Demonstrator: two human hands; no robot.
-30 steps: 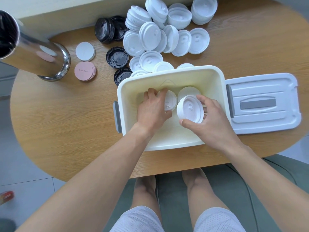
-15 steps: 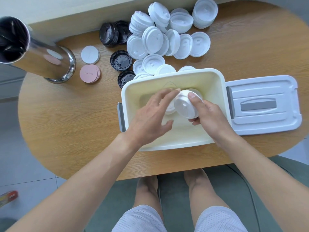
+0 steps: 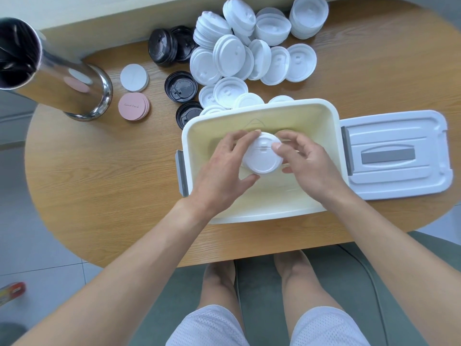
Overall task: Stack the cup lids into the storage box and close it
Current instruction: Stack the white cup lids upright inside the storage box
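Holding a small stack of white round plastic cup lids (image 3: 262, 156) between them, both hands sit over the middle of the open cream rectangular plastic storage box (image 3: 259, 111): the left hand (image 3: 219, 176) curls its fingers and thumb round the stack's 9 o'clock side, while the right hand (image 3: 305, 162) pinches its 3 o'clock edge, thumb on top. The stack hangs inside the box's mouth, and whether it touches the floor I cannot tell. Judging by the scene, the task is at an early stage: the box looks nearly bare inside, though the hands hide part of its floor, and a large heap of loose white lids (image 3: 249, 53) waits at 12 o'clock on the oval wooden table (image 3: 99, 183), with several black plastic lids (image 3: 174, 71) at 11 o'clock. The box's pale flat cover with a grey handle (image 3: 396, 156) lies at 3 o'clock, just beside it, so closing is not yet done.
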